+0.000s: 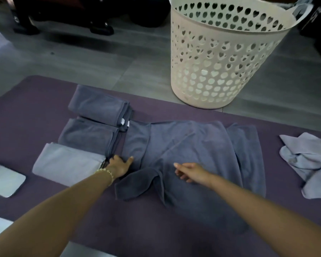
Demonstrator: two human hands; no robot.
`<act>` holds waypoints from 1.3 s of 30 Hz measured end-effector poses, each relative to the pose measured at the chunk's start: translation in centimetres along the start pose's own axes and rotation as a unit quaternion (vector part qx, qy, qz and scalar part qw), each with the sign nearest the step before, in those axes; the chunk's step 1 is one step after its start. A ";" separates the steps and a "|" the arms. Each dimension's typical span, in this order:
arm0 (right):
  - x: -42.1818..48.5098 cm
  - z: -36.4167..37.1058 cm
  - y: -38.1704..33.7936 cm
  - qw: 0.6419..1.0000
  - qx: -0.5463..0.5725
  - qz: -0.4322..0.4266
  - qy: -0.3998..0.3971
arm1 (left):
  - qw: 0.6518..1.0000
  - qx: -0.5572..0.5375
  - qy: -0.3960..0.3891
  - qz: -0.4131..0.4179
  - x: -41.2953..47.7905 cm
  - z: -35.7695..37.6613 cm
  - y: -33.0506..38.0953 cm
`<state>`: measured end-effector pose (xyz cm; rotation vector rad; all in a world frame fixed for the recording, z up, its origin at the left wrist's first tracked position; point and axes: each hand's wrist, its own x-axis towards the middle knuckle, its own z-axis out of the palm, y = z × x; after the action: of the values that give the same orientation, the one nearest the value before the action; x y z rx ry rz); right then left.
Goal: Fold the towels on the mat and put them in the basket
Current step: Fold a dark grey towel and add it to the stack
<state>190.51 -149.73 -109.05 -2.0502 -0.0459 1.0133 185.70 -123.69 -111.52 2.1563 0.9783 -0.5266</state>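
Note:
A dark grey-blue towel [193, 151] lies spread and rumpled across the middle of the purple mat [35, 101], its near left corner flopped over. My left hand [119, 165] rests flat on the towel's left edge, fingers apart, with a bead bracelet on the wrist. Over the towel's middle, my right hand [188, 171] has loose fingers and holds nothing. To the left, three folded towels lie in a row: two dark ones [98, 104] [87, 134] and a pale one [67, 162]. A white basket [220, 58] with heart-shaped holes stands on the floor beyond the mat.
A crumpled pale lilac towel [307, 162] lies at the mat's right edge. A pale flat pad [5, 179] sits at the left edge. Grey floor tiles stretch behind the mat, with dark furniture legs [100, 28] at the back.

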 end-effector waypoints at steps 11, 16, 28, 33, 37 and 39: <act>1.6 6.9 -1.7 0.975 -0.066 0.016 -0.210 | 0.988 -0.139 -0.041 0.058 0.5 0.0 -1.3; 1.7 5.5 -1.5 0.983 0.027 0.054 -0.174 | 0.985 -0.131 -0.094 0.060 0.1 -0.4 -3.1; 2.1 -0.6 -1.8 0.987 0.158 0.000 0.001 | 0.936 -0.024 0.019 0.350 -1.4 -8.1 3.6; 1.7 -2.7 -0.7 0.987 0.149 -0.008 0.064 | 0.952 0.119 0.068 0.273 -0.8 -5.5 3.4; 1.4 -5.8 1.6 0.972 0.136 -0.064 0.180 | 0.950 -0.051 -0.021 0.307 -2.2 0.4 7.7; 1.2 -7.9 3.4 0.953 0.127 -0.083 0.261 | 0.945 -0.061 -0.084 0.309 -3.0 4.2 9.7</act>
<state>195.57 -156.76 -109.57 -1.9736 0.1775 0.3314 190.92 -132.80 -108.35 2.1147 0.2012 -0.3201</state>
